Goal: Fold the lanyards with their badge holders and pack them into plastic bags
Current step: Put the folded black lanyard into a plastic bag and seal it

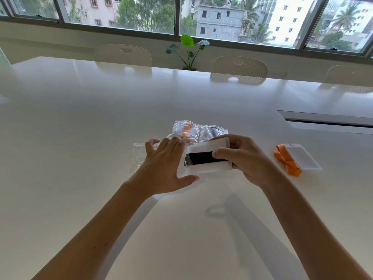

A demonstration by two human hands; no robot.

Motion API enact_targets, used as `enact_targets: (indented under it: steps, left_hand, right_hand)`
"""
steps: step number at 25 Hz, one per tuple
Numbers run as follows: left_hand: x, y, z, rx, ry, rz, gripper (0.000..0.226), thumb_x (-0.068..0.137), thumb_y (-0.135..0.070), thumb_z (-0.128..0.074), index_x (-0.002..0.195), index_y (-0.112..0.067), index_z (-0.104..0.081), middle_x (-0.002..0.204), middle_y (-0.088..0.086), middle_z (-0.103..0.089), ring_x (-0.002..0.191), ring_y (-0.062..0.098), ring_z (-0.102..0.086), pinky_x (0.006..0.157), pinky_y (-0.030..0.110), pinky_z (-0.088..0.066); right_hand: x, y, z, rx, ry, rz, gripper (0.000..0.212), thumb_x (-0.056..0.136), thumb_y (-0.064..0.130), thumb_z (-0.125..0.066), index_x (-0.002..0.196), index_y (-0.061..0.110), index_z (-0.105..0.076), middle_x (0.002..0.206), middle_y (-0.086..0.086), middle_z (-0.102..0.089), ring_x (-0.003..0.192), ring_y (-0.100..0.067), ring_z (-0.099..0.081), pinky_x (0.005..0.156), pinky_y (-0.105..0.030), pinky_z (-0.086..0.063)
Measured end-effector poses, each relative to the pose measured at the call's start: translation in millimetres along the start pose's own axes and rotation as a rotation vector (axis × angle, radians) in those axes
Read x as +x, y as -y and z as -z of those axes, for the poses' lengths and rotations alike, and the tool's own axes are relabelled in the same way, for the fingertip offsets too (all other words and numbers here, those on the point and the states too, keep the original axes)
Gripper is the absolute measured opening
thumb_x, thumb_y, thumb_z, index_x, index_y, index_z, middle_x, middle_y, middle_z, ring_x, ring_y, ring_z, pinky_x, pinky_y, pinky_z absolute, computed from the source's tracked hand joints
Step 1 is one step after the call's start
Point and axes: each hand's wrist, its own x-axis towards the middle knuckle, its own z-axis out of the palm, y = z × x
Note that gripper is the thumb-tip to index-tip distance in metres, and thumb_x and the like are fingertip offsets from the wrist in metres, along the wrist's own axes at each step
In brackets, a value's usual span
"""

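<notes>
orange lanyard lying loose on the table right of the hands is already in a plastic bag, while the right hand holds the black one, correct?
Not quite. The head view shows the orange lanyard and its badge holder lying bare on the table, not in a bag. The rest holds: it lies right of the hands, and the right hand holds the black one.

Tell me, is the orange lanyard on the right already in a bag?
Not yet. The orange lanyard lies folded and bare on the table under its badge holder, with no plastic around it.
</notes>
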Motion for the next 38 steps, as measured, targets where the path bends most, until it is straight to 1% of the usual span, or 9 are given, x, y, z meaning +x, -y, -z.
enact_targets:
  steps: [10, 15, 19, 23, 26, 28, 31, 35, 38]
  left_hand:
    - [-0.2, -2.6, -0.9, -0.065, 0.011, -0.042, 0.091, 0.071, -0.077, -0.047, 0.135, -0.013, -0.038, 0.129, 0.001, -0.05, 0.11, 0.019, -0.052, 0.09, 0.045, -0.035]
    - [0.9, -11.4, -2.3, -0.13, 0.008, 0.002, 0.093, 0.072, -0.077, -0.045, 0.138, -0.012, -0.037, 0.131, 0.0, -0.05, 0.112, 0.019, -0.051, 0.091, 0.044, -0.036]
    - [3.8, -11.1, 1.6, -0.379, 0.131, 0.08, 0.087, 0.077, -0.076, -0.04, 0.143, -0.023, -0.022, 0.136, -0.001, -0.042, 0.119, 0.018, -0.045, 0.091, 0.043, -0.037]
    - [7.6, 7.8, 9.6, -0.839, 0.148, 0.189, 0.039, 0.099, -0.031, -0.042, 0.137, -0.025, -0.043, 0.092, -0.009, -0.054, 0.084, -0.005, -0.052, 0.076, 0.023, -0.041]
    - [8.1, 19.2, 13.1, -1.065, 0.294, 0.268, 0.035, 0.094, -0.025, -0.047, 0.128, -0.028, -0.055, 0.098, -0.014, -0.06, 0.087, 0.004, -0.058, 0.074, 0.027, -0.047]
    - [7.2, 23.3, 13.0, -1.117, 0.334, 0.287, 0.028, 0.09, -0.028, -0.052, 0.116, -0.024, -0.062, 0.096, -0.014, -0.063, 0.085, 0.016, -0.062, 0.065, 0.031, -0.052]
    - [6.0, 25.4, 10.7, -1.122, 0.335, 0.308, 0.015, 0.091, -0.019, -0.057, 0.103, -0.019, -0.065, 0.081, -0.006, -0.065, 0.07, 0.009, -0.062, 0.056, 0.024, -0.052]
    - [5.8, 25.9, 9.1, -1.153, 0.228, 0.329, 0.008, 0.087, -0.007, -0.063, 0.087, -0.014, -0.068, 0.069, 0.002, -0.065, 0.059, 0.013, -0.061, 0.058, 0.023, -0.053]
    - [5.3, 23.6, 7.3, -1.131, 0.187, 0.331, 0.008, 0.087, -0.008, -0.063, 0.081, -0.013, -0.066, 0.062, -0.003, -0.063, 0.057, 0.013, -0.06, 0.059, 0.022, -0.052]
  right_hand:
    - [7.3, -7.5, -8.0, 0.054, 0.04, -0.115, 0.028, 0.076, -0.001, -0.07, 0.103, 0.004, -0.063, 0.091, -0.01, -0.067, 0.081, -0.02, -0.066, 0.074, -0.036, -0.055]
    - [7.8, -19.9, -32.8, 0.106, -0.047, -0.119, 0.033, 0.072, 0.008, -0.078, 0.095, 0.009, -0.054, 0.089, -0.011, -0.069, 0.076, -0.02, -0.068, 0.067, -0.036, -0.056]
    - [10.1, -24.6, -42.5, 0.066, -0.099, -0.045, 0.029, 0.078, 0.003, -0.071, 0.093, 0.011, -0.047, 0.075, -0.01, -0.063, 0.054, -0.012, -0.059, 0.046, -0.022, -0.048]
    - [12.2, -20.8, -34.1, -0.028, -0.004, 0.0, 0.026, 0.08, 0.003, -0.071, 0.086, 0.01, -0.047, 0.07, -0.013, -0.065, 0.053, -0.013, -0.057, 0.047, -0.022, -0.05]
    - [13.7, -18.9, -30.5, -0.075, 0.101, 0.012, 0.021, 0.078, 0.005, -0.072, 0.083, 0.009, -0.052, 0.075, -0.013, -0.071, 0.064, -0.019, -0.063, 0.049, -0.023, -0.052]
    - [16.1, -19.9, -30.5, -0.1, 0.125, 0.027, 0.021, 0.076, 0.008, -0.074, 0.082, 0.006, -0.054, 0.071, -0.007, -0.071, 0.058, -0.014, -0.061, 0.048, -0.022, -0.05]
    - [19.0, -22.4, -30.3, -0.133, 0.157, 0.031, 0.024, 0.072, 0.013, -0.078, 0.079, 0.001, -0.058, 0.065, -0.006, -0.069, 0.053, -0.014, -0.056, 0.044, -0.019, -0.046]
    - [22.2, -27.3, -26.5, -0.103, 0.185, 0.013, 0.015, 0.072, 0.011, -0.076, 0.074, 0.004, -0.063, 0.06, 0.004, -0.069, 0.054, -0.004, -0.061, 0.043, -0.014, -0.042]
    - [24.6, -31.1, -20.9, -0.086, 0.162, 0.0, 0.008, 0.077, 0.014, -0.073, 0.075, 0.006, -0.07, 0.057, 0.004, -0.059, 0.048, 0.0, -0.049, 0.048, -0.013, -0.042]
